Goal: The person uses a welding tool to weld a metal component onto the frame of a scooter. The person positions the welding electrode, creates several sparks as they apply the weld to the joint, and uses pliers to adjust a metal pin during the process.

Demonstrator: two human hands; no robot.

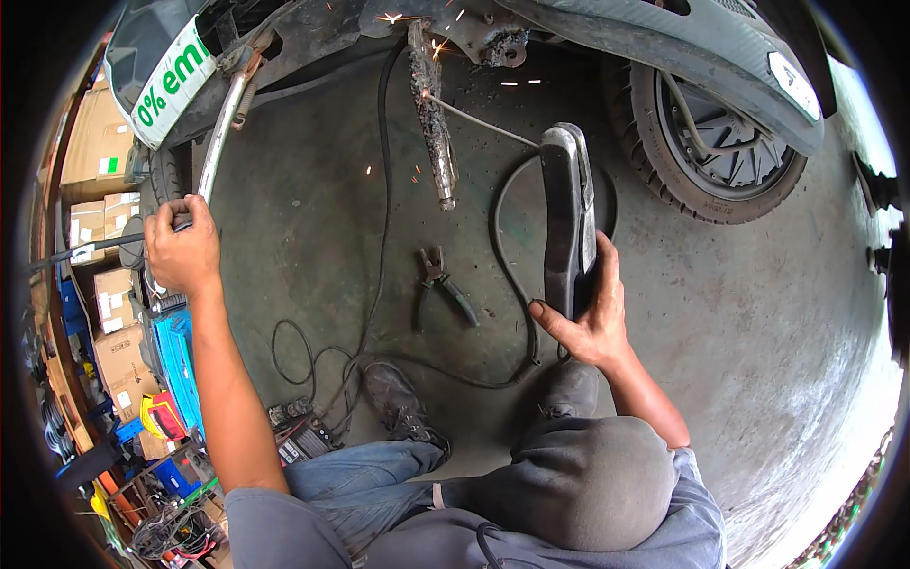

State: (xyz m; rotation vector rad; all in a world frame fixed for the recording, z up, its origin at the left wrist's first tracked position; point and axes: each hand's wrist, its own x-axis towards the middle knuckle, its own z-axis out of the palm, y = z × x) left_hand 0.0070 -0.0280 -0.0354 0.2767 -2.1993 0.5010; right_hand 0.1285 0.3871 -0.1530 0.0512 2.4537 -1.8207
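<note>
My right hand is closed around a black welding electrode holder, held upright at right of centre. A thin electrode slants from near its top to a rough, crusted metal bar under the vehicle. A bright spot glows where its tip meets the bar, and sparks fly around the bar's upper end. At the left my left hand is shut around the lower end of a silver metal tube hanging from the vehicle. A dark rod runs up to the same hand; its end is hidden by the fingers.
Open pliers lie on the floor between dark cables. A tyred wheel stands at the upper right. Shelves with cardboard boxes line the left. My shoes are below the pliers, beside a small dark box.
</note>
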